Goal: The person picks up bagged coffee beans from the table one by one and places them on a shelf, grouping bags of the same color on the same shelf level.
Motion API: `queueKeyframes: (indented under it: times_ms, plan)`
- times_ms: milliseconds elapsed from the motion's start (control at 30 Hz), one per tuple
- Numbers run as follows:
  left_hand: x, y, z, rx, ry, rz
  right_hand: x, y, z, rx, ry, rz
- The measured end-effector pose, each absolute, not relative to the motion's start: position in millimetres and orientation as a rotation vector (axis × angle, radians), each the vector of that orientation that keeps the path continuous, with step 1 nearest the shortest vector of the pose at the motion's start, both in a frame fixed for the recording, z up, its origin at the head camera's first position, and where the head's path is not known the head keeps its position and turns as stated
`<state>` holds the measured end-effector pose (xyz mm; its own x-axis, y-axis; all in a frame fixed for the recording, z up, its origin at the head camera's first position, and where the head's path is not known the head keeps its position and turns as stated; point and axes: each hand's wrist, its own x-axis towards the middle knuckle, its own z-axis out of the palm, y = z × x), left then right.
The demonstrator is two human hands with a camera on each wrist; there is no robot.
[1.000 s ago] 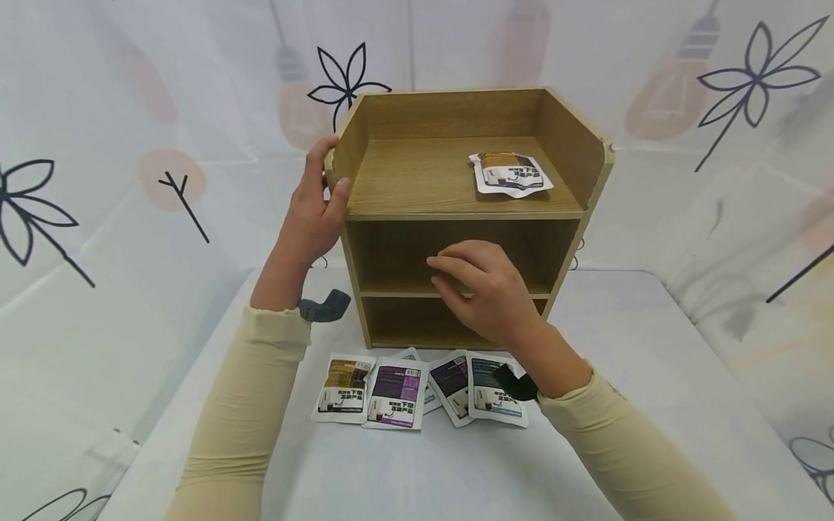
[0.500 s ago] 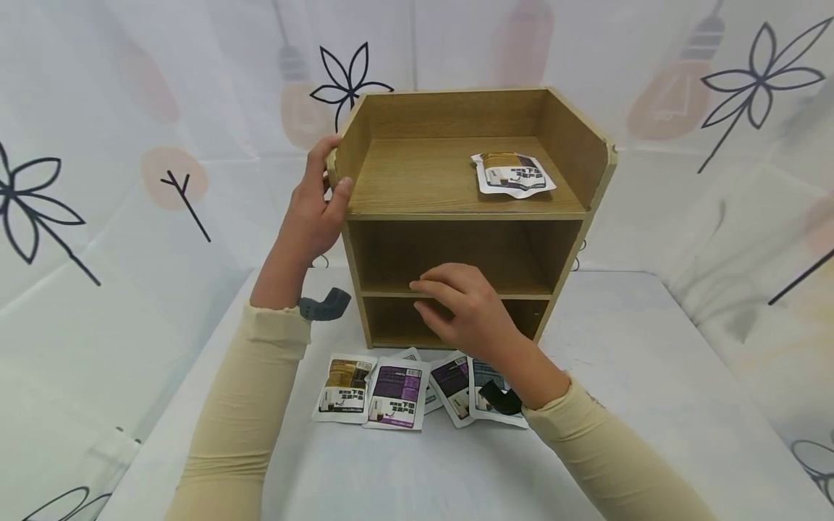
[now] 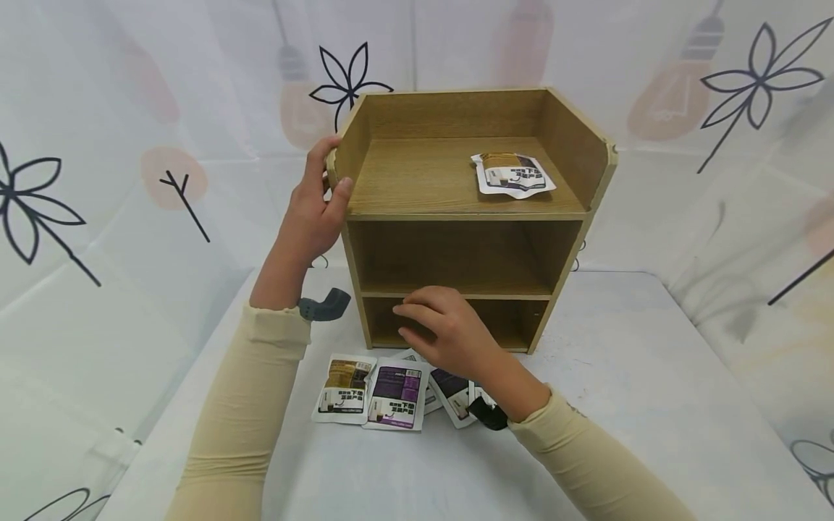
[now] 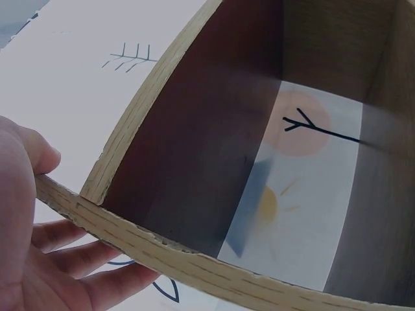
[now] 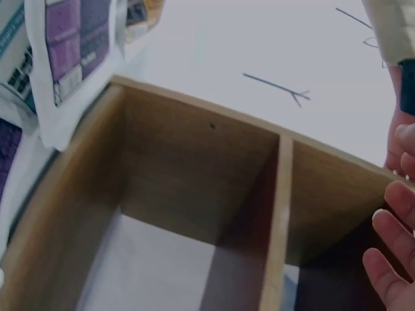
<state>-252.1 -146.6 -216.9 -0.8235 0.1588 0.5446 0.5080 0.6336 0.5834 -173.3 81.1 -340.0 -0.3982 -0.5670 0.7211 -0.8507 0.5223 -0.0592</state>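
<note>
A small wooden shelf with an upper tray and two compartments below stands upright. Gripping the front edge of its left side panel is my left hand, thumb on the inner side; the left wrist view shows the fingers on the panel's outer face. My right hand holds nothing, its fingers loosely bent in front of the lower compartment. Below it lie several printed pouches, including a brown-labelled pouch and a purple-labelled pouch. My right wrist partly hides the rightmost one.
Another pouch lies on the shelf's top tray, toward the right. The white table extends to both sides. Behind it hangs a pale patterned curtain. Dark wrist straps show on the left arm and the right arm.
My right hand has moved down and left, from before the middle compartment to the lower one, its wrist now covering more of the rightmost pouch. The left hand keeps its grip on the shelf.
</note>
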Motion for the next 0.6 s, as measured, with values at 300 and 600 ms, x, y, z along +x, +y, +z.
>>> queueKeyframes:
  times_ms: [300, 600]
  plan:
    - [-252.0, -146.5, -217.6, -0.528, -2.401, -1.052, -172.3, 69.5, -358.5, 1.203, -2.186, 0.563]
    - [-252.1, -146.1, -218.2, -0.528, -2.404, -1.063, -170.3, 56.6, -376.3, 1.228, -2.23, 0.545]
